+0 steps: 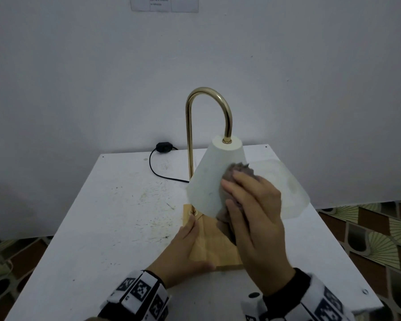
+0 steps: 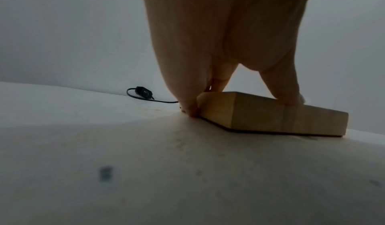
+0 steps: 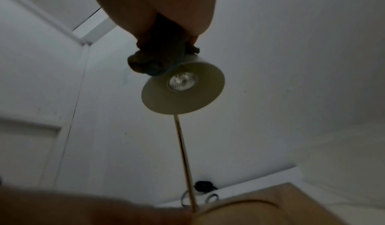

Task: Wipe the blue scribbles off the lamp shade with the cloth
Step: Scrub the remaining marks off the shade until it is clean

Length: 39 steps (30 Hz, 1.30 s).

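Low in the frame, the left hand (image 1: 183,253) lies flat on the wooden base (image 1: 218,249), fingers straight. Right of it, the right hand (image 1: 255,218) presses the bunched cloth (image 1: 239,170) against the lamp shade (image 1: 208,181) at centre. Hard rubbing could swing the shade or tip the lamp. No containers show.

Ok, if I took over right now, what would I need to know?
Left hand: flat on the wooden base, steadying the lamp on the table.
Right hand: presses the cloth against the near side of the shade.
Done: the shade's visible side looks nearly clean, with perhaps a faint mark left.
Left: under the cloth and the far side are hidden, so check them and wipe off any blue.
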Available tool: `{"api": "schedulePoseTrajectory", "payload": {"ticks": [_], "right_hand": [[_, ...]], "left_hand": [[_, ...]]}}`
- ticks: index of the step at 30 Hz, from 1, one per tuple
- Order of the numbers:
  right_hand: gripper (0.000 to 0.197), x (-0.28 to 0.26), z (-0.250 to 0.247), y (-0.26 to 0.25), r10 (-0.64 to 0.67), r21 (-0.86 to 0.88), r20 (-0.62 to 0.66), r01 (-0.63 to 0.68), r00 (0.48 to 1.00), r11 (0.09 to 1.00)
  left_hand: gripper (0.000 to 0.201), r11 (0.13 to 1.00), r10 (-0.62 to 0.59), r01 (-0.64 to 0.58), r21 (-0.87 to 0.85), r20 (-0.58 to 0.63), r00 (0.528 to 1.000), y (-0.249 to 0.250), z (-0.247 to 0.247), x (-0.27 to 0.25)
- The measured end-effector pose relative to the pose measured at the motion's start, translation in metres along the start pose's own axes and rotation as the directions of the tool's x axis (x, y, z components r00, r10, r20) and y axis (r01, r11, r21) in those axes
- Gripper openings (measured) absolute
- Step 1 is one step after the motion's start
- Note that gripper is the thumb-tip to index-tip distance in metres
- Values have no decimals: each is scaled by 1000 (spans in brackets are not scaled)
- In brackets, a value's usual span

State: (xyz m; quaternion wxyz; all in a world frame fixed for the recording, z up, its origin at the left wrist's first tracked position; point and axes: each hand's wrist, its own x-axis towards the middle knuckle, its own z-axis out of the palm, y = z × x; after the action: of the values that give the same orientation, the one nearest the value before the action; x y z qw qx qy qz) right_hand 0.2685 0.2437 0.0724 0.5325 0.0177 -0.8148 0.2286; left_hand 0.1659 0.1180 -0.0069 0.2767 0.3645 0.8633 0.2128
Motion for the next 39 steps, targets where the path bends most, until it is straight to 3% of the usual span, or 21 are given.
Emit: {"api": "schedulePoseTrajectory", "payload": {"ticks": [5,8,12,17,20,23,27,30,34,36,39], "right_hand": [[30,-26,-9,14,-33,-90,108,43,994,995],[27,-23,-12,18,109,9,-3,-109,994,994],[28,0,-5,12,235,120,-101,-223,967,967],[26,-11,2,2,-10,-68,19,11,1000,998],[28,-30,-4,11,-51,-133,87,62,995,989],[31,-31,-10,19,89,-47,25,-88,996,995],[26,-8,-8,15,280,108,-98,-270,955,957],[26,2,-2,4,199,114,-94,-188,976,976],[26,-21,1,3,-8,-56,14,9,1000,998],[29,-30,-4,10,5,-64,53,-2,999,998],[30,-26,-9,15,105,3,12,-105,994,994]], "left_hand": [[113,1000,29,-29,-12,7,1000,-5,-6,0],[94,999,48,-48,-11,-7,999,-6,-6,0],[89,999,31,-31,8,2,1000,-3,-5,1],[90,1000,26,-26,0,3,1000,-2,-4,4],[90,1000,15,-16,24,23,1000,-3,-3,5],[91,1000,19,-20,13,28,999,-2,-4,4],[90,1000,12,-12,16,28,1000,0,-5,2],[90,999,14,-15,42,22,1000,2,-7,2],[91,999,19,-20,51,19,1000,1,-6,3],[92,997,12,-14,73,30,999,1,-6,3],[91,997,14,-17,77,38,999,1,-7,3]]}}
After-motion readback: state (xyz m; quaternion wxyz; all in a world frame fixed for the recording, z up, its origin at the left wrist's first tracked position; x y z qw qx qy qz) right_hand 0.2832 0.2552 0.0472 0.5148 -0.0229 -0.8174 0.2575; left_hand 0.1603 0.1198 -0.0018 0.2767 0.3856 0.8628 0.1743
